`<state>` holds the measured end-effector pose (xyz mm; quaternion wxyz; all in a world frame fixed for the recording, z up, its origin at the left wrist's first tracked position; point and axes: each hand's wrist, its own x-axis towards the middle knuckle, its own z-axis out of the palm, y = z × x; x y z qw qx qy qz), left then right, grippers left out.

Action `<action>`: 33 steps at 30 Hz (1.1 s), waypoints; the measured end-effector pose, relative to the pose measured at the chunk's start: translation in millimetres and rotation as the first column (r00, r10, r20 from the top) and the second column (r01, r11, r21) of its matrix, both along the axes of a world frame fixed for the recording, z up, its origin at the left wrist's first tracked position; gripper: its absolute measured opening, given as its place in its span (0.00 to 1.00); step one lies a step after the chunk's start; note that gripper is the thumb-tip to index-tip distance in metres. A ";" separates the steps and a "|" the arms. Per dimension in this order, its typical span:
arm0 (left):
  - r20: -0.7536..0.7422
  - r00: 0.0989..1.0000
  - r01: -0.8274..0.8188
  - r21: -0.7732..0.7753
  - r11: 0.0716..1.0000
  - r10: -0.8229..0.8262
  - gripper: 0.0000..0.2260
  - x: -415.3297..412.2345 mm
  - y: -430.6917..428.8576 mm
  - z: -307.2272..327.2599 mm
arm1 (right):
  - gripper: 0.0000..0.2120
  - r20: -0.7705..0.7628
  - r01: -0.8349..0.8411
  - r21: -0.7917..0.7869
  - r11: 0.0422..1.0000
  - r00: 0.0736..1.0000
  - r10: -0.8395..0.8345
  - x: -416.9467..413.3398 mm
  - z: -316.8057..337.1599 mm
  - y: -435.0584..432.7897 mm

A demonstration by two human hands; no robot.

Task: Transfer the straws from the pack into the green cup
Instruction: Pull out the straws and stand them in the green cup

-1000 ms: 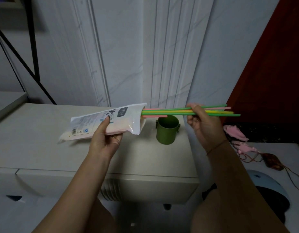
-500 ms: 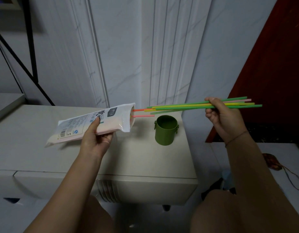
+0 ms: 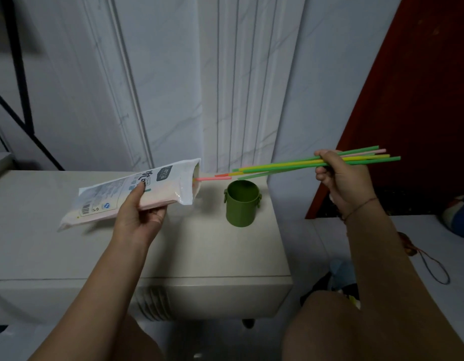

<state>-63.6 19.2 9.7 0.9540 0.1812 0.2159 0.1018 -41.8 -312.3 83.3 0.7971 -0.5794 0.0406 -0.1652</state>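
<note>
I find the left grip (image 3: 139,217) curled round the white pack (image 3: 168,183), thumb on its printed face, holding it tilted above the bench (image 3: 43,204) with its mouth to the right. One pink straw (image 3: 212,178) protrudes from the mouth. The right grip (image 3: 340,178) pinches the green, yellow and pink straws (image 3: 283,165), nearly level, with their left tips over the upright green cup (image 3: 242,204) on the bench.

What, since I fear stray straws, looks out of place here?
One pink straw pokes from the mouth of the pack, which the left hand holds, apart from the bunch of straws pinched in the right hand. The bunch's ends fan out unevenly. The green cup stands upright.
</note>
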 end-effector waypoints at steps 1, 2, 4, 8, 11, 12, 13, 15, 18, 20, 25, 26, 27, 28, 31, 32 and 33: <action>0.004 1.000 0.002 0.000 1.000 -0.002 0.20 0.6 -1.7 0.6 | 0.06 -0.005 0.007 -0.009 1.000 1.000 -0.007 -0.5 0.8 -1.4; 0.007 1.000 0.003 -0.001 1.000 -0.003 0.20 1.4 -3.7 1.2 | 0.06 -0.011 0.015 -0.020 1.000 1.000 -0.015 -1.1 1.4 -2.8; 0.014 1.000 0.009 -0.005 1.000 -0.009 0.20 3.0 -8.1 2.2 | 0.05 -0.018 0.029 -0.035 0.999 0.999 -0.029 -2.3 2.2 -6.7; 0.024 0.999 0.029 -0.005 1.000 -0.029 0.21 6.0 -15.2 2.5 | 0.05 -0.020 0.039 -0.048 0.998 0.999 -0.040 -4.4 3.0 -14.3; 0.028 0.999 0.040 -0.008 0.999 -0.040 0.21 6.9 -18.2 1.8 | 0.04 -0.022 0.046 -0.068 0.997 0.999 -0.048 -5.4 2.9 -17.4; 0.029 0.999 0.041 -0.008 0.999 -0.041 0.21 7.1 -19.0 1.5 | 0.04 -0.023 0.047 -0.075 0.996 0.999 -0.049 -5.6 2.4 -18.0; 0.029 0.999 0.041 -0.007 0.999 -0.041 0.21 7.2 -19.5 1.1 | 0.04 -0.023 0.047 -0.084 0.995 0.999 -0.049 -5.6 2.1 -18.5; 0.027 0.999 0.041 -0.008 0.999 -0.041 0.21 7.6 -20.5 0.4 | 0.04 -0.023 0.048 -0.108 0.993 0.998 -0.051 -5.5 1.3 -19.4; 0.023 0.999 0.041 -0.009 0.999 -0.041 0.21 8.1 -21.8 0.0 | 0.05 -0.024 0.058 -0.124 0.991 0.998 -0.061 -4.8 0.8 -21.1; 0.020 0.999 0.039 -0.008 0.999 -0.039 0.22 8.7 -22.7 -0.1 | 0.05 -0.030 0.064 -0.131 0.989 0.997 -0.068 -4.3 0.4 -21.1; 0.019 0.999 0.046 -0.003 0.999 -0.046 0.21 10.3 -24.5 0.6 | 0.03 -0.033 0.046 -0.200 0.979 0.998 -0.054 4.9 -2.1 -10.7; 0.018 0.999 0.049 0.001 0.999 -0.049 0.21 10.0 -24.5 0.8 | 0.03 -0.035 0.040 -0.215 0.976 0.998 -0.049 8.1 -3.4 -7.3; 0.018 0.999 0.050 0.003 0.999 -0.050 0.20 9.7 -24.5 0.8 | 0.03 -0.038 0.032 -0.230 0.973 0.998 -0.042 11.5 -5.1 -3.9; 0.019 0.999 0.050 0.004 0.999 -0.050 0.20 9.3 -24.2 0.6 | 0.02 -0.043 0.022 -0.249 0.968 0.999 -0.033 15.1 -7.4 -0.4; 0.026 0.999 0.045 -0.007 0.999 -0.044 0.21 7.9 -21.9 -0.1 | 0.03 -0.073 -0.009 -0.312 0.950 0.997 -0.015 25.9 -16.9 8.9; 0.028 0.999 0.043 -0.011 0.999 -0.043 0.21 7.7 -21.1 -0.3 | 0.03 -0.085 -0.022 -0.330 0.944 0.996 -0.006 29.5 -20.3 11.7; 0.028 0.999 0.042 -0.014 0.999 -0.042 0.21 7.5 -20.5 -0.7 | 0.04 -0.099 -0.039 -0.347 0.937 0.995 0.005 32.7 -24.0 14.6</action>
